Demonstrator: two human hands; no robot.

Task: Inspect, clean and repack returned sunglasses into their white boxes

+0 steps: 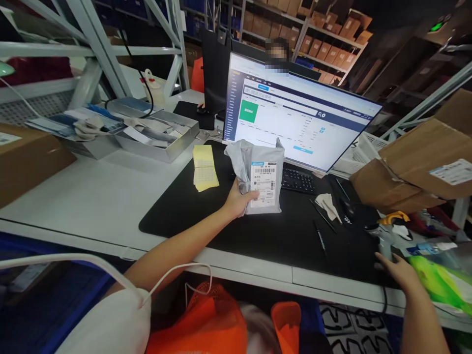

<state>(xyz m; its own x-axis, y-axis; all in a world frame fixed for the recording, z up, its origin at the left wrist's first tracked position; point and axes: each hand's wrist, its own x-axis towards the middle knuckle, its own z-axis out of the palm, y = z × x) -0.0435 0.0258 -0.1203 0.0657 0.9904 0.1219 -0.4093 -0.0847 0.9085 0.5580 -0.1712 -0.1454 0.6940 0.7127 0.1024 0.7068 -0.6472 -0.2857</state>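
A grey plastic mailing bag (243, 157) with a white barcode label (263, 184) is held up above the black desk mat (228, 241). My left hand (238, 199) grips its lower left side, thumb across the front by the label. On the far right, my right hand (398, 270) is closed around the grey handle of what looks like a barcode scanner (385, 243), low over the mat; its fingers are partly hidden. A dark cable runs down over the desk edge beneath that hand.
A monitor (295, 118) stands behind the bag, with a keyboard (298, 181) below it. Yellow slips (205, 168) lie left; pens (320, 240) and a mouse (346, 205) lie right. Cardboard boxes (424, 152) are stacked right, and a grey tray (158, 137) holds papers.
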